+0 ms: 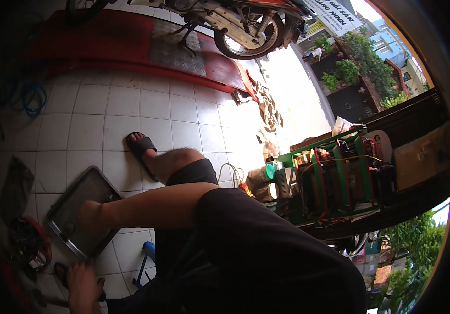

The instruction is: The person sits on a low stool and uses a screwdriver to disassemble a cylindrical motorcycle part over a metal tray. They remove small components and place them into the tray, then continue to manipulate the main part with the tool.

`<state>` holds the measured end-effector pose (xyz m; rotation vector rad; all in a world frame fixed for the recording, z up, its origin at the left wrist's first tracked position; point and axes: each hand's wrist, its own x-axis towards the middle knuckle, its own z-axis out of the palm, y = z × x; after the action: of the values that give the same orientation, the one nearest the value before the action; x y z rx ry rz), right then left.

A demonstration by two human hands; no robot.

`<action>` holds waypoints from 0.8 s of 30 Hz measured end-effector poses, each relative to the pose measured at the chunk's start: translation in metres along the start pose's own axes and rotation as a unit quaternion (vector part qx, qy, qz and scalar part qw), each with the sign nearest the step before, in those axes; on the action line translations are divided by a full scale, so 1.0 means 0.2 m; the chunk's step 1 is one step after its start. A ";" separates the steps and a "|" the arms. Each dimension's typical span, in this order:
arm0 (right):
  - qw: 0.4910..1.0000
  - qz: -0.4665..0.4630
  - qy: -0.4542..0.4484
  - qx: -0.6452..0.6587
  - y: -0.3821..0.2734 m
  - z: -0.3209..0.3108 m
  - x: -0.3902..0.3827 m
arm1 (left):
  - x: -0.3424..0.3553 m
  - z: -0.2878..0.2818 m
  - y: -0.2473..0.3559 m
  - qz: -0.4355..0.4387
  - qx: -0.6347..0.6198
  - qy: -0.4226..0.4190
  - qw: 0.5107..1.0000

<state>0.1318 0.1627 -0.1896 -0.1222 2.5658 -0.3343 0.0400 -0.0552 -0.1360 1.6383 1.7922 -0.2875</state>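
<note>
Rectangular dark-grey tray (93,184), pale metallic-looking rim, rounded corners. Lies flat on white square floor tiles (86,131), askew to the grout lines. Inner surface dark with a dull sheen. Inside, near the left edge: small rounded greyish object (68,228), kind unclear.

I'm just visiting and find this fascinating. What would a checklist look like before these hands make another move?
1. Tray on a steady base: ok, it appears to rest on the tiled floor.
2. Both hands clear of the tray: not ok, the right hand is over or in it.
3. Right hand's grip: cannot tell, its fingers are too blurred.
4. Left hand holding something: cannot tell; a dark object shows beside it, near the tray's lower corner.
5. Sandalled foot apart from the tray: ok, there is floor between them.
6. Motorbike away from the hands: ok, it stands on the red platform.
</note>
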 end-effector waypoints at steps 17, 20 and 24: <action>0.982 -0.008 0.185 0.029 -0.04 -0.10 -0.14 | 0.03 -0.06 0.01 0.035 0.008 0.001 0.999; 0.987 -0.039 0.155 0.007 -0.06 -0.08 -0.07 | -0.09 -0.05 0.02 -0.010 -0.028 0.011 1.000; 0.994 0.014 0.104 0.007 -0.01 -0.05 -0.11 | -0.02 -0.10 0.03 0.001 0.024 -0.025 0.999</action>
<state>0.1456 0.1656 -0.1698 -0.0476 2.7680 -0.3711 0.0390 -0.0445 -0.1168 1.6519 1.7582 -0.3693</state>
